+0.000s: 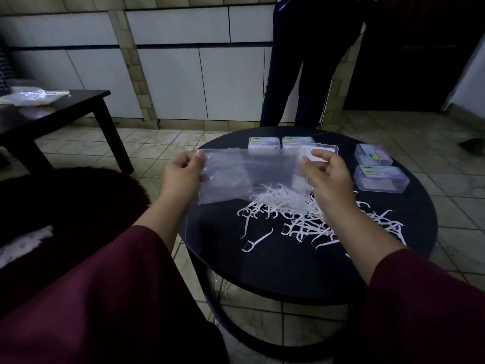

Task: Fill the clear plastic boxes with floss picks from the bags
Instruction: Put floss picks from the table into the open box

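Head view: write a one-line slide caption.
Both hands hold a clear plastic bag over floss picks scattered on a round black table beside clear plastic boxes.

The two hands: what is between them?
In the head view, a clear plastic bag stretches from the left hand to the right hand; each pinches one top corner above the floss picks.

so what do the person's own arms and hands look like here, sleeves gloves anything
Both arms wear loose, wide dark maroon sleeves, the left sleeve and right sleeve, ending partway along the forearms. The left hand and right hand are bare: no gloves. No rings, watch or markings show in this dim view.
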